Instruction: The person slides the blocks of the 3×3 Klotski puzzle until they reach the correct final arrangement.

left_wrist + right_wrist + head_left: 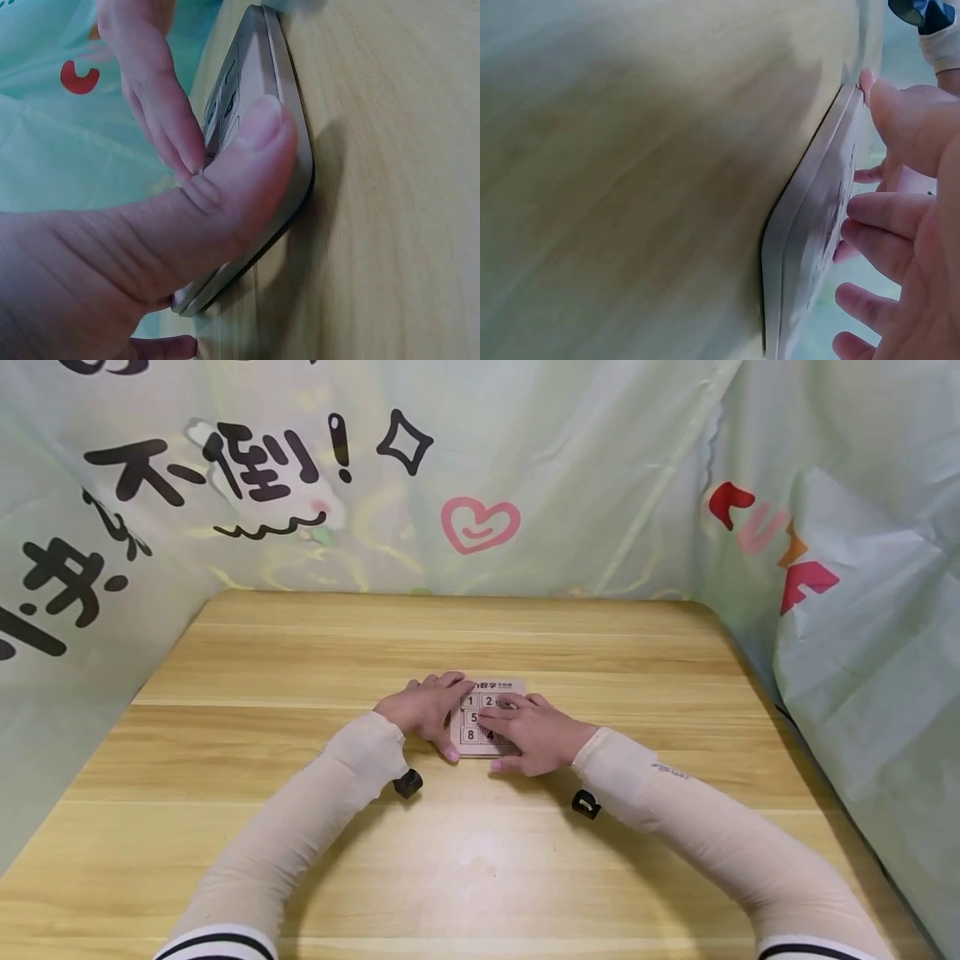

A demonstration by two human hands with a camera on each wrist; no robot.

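A flat, pale number slide puzzle [471, 727] with square numbered tiles lies on the wooden table; 1, 2, 5, 8 and 4 can be read. My left hand [423, 710] holds its left side, thumb by the lower corner and fingers by the upper one. In the left wrist view that thumb [262, 131] bends over the puzzle's edge. Extended fingers of my right hand [538, 735] touch the tiles near the middle and cover the right-hand ones. From the right wrist view, two fingertips [859, 210] meet the puzzle's face [829, 210].
The wooden table [480, 860] spreads out on all sides of the puzzle. Behind it and to both sides hang pale green cloth sheets [585, 468] with black characters and a pink heart. Small black devices [407, 783] sit under both wrists.
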